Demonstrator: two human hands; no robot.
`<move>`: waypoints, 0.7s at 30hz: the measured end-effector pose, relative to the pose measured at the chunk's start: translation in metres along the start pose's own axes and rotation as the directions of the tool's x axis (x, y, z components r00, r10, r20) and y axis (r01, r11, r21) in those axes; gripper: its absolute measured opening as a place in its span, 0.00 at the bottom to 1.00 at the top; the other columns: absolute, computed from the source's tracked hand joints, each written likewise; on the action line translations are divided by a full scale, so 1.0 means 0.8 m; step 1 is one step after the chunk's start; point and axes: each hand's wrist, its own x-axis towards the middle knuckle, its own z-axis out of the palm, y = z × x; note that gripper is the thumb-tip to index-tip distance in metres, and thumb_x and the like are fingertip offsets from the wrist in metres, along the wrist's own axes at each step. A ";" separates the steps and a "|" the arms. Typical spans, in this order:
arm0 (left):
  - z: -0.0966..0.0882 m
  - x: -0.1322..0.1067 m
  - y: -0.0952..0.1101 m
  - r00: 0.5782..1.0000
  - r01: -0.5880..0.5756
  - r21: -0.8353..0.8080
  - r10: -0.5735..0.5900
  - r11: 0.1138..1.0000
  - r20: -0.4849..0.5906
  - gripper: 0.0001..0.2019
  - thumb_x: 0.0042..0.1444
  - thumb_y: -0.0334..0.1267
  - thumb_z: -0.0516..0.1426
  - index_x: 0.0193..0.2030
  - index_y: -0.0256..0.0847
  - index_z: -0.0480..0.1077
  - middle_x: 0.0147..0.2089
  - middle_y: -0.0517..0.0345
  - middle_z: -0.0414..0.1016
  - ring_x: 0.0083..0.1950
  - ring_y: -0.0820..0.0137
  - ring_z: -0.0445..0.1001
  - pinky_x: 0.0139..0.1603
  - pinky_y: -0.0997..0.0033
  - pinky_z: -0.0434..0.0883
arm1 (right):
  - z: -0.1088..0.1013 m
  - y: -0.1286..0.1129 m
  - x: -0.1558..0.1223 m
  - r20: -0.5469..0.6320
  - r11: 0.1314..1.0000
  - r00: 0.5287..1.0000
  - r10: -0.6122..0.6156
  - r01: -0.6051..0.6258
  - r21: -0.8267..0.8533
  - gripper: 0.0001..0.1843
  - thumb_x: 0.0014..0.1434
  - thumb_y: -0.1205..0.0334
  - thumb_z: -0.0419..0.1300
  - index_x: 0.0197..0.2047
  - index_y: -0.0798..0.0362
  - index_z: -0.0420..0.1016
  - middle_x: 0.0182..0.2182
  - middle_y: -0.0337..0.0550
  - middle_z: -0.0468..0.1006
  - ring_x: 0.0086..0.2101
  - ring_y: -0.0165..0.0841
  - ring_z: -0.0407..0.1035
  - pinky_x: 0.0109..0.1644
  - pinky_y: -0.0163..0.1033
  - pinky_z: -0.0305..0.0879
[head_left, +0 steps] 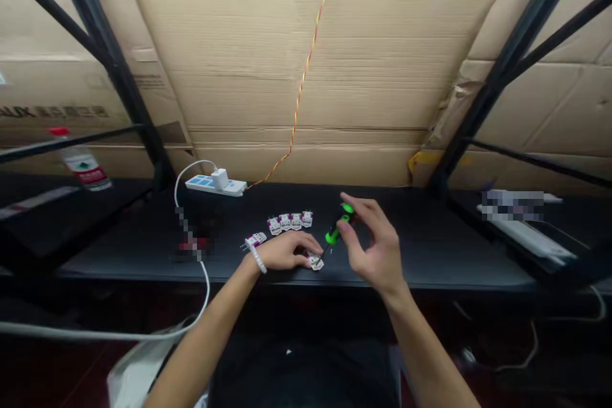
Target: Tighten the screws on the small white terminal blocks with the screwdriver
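Observation:
My right hand [375,245] grips a green and black screwdriver [340,224] between thumb and fingers. The shaft slants down to a small white module [315,261] near the table's front edge; whether the tip sits in a screw is too small to tell. My left hand [288,250], with a white band on the wrist, lies low on the table, its fingertips pinching the module's left side. Beyond it, several similar white and purple modules [290,222] stand in a row. Another white and purple module [255,240] with thin prongs lies left of my left wrist.
A white power strip [233,187] with a plugged-in adapter [220,178] lies at the back. A white cable [206,293] hangs over the left front edge. Cardboard [229,64] closes off the back. A water bottle [87,167] stands left, beyond a black frame post [136,102].

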 end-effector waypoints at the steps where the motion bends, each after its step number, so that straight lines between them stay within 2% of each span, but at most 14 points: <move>1: 0.000 0.000 0.000 1.000 -0.004 -0.004 0.004 1.000 0.001 0.15 0.59 0.32 0.70 0.53 0.42 0.84 0.56 0.49 0.84 0.57 0.60 0.81 0.63 0.61 0.74 | -0.001 0.000 -0.001 0.035 1.000 0.999 0.013 -0.014 0.026 0.25 0.71 0.64 0.59 0.70 0.43 0.72 0.51 0.48 0.80 0.46 0.39 0.77 0.49 0.47 0.78; 3: 0.000 0.000 -0.001 1.000 -0.007 -0.011 0.007 1.000 -0.002 0.14 0.59 0.32 0.70 0.53 0.41 0.84 0.56 0.47 0.84 0.57 0.60 0.81 0.63 0.61 0.74 | -0.002 0.000 -0.001 0.073 0.998 0.997 0.016 -0.020 0.060 0.29 0.72 0.65 0.55 0.74 0.44 0.66 0.54 0.49 0.80 0.51 0.41 0.77 0.53 0.49 0.78; 4: 0.000 0.000 -0.001 1.000 -0.007 -0.012 0.007 1.000 -0.004 0.14 0.59 0.32 0.70 0.53 0.41 0.84 0.57 0.47 0.84 0.56 0.60 0.81 0.62 0.61 0.74 | -0.002 0.000 -0.001 0.068 0.998 0.998 0.005 -0.009 0.056 0.29 0.72 0.64 0.57 0.74 0.44 0.66 0.54 0.49 0.81 0.51 0.41 0.77 0.53 0.49 0.78; 7: 0.001 0.000 -0.002 1.000 -0.011 -0.004 0.011 1.000 -0.007 0.14 0.59 0.32 0.70 0.52 0.41 0.84 0.56 0.47 0.84 0.57 0.61 0.81 0.63 0.62 0.74 | -0.001 -0.001 -0.001 -0.020 0.999 0.999 -0.038 0.037 -0.025 0.26 0.66 0.60 0.67 0.66 0.44 0.76 0.48 0.47 0.79 0.42 0.38 0.76 0.45 0.45 0.78; 9: 0.000 0.000 -0.002 1.000 -0.007 0.000 0.007 1.000 -0.004 0.15 0.59 0.32 0.70 0.53 0.42 0.84 0.56 0.49 0.84 0.57 0.61 0.81 0.63 0.62 0.74 | 0.000 -0.001 0.000 -0.067 0.997 0.997 -0.040 0.035 -0.069 0.23 0.64 0.60 0.69 0.62 0.44 0.79 0.45 0.45 0.77 0.37 0.35 0.73 0.41 0.43 0.76; 11: 0.000 0.000 -0.002 1.000 -0.004 -0.004 0.004 1.000 0.002 0.15 0.59 0.32 0.70 0.54 0.42 0.84 0.57 0.49 0.84 0.57 0.61 0.81 0.63 0.62 0.74 | -0.001 0.000 0.000 -0.036 0.999 0.999 -0.025 0.023 -0.039 0.24 0.69 0.63 0.64 0.66 0.44 0.76 0.47 0.46 0.77 0.40 0.36 0.75 0.45 0.44 0.77; 14: 0.001 0.000 -0.002 1.000 0.003 -0.011 -0.003 1.000 0.003 0.15 0.59 0.32 0.70 0.54 0.42 0.84 0.57 0.48 0.84 0.56 0.61 0.81 0.62 0.62 0.75 | -0.002 0.001 0.000 0.058 0.999 0.998 -0.020 0.018 0.049 0.28 0.73 0.67 0.54 0.73 0.43 0.67 0.54 0.49 0.79 0.51 0.40 0.76 0.56 0.49 0.75; 16: 0.001 0.000 -0.002 1.000 0.005 -0.012 -0.005 1.000 0.000 0.15 0.59 0.31 0.70 0.53 0.41 0.84 0.57 0.48 0.84 0.56 0.61 0.81 0.62 0.63 0.74 | -0.002 0.001 0.001 0.050 0.999 0.998 -0.029 0.027 0.038 0.26 0.71 0.65 0.58 0.71 0.44 0.70 0.54 0.49 0.79 0.52 0.41 0.76 0.56 0.50 0.76; 19: 0.001 0.000 -0.002 1.000 0.006 -0.013 -0.006 1.000 0.004 0.15 0.58 0.30 0.70 0.53 0.42 0.84 0.57 0.49 0.84 0.56 0.61 0.81 0.62 0.63 0.74 | -0.001 0.000 0.000 -0.008 0.999 0.999 -0.035 0.035 -0.029 0.23 0.65 0.61 0.68 0.63 0.44 0.78 0.49 0.47 0.76 0.44 0.39 0.75 0.48 0.46 0.77; 21: 0.000 0.000 -0.001 1.000 0.006 -0.013 -0.006 1.000 0.004 0.15 0.59 0.31 0.70 0.53 0.42 0.84 0.57 0.49 0.84 0.57 0.61 0.81 0.62 0.63 0.74 | 0.000 0.001 0.000 0.011 1.000 1.000 -0.012 0.012 -0.003 0.23 0.68 0.62 0.65 0.65 0.43 0.76 0.50 0.47 0.76 0.46 0.39 0.75 0.49 0.46 0.77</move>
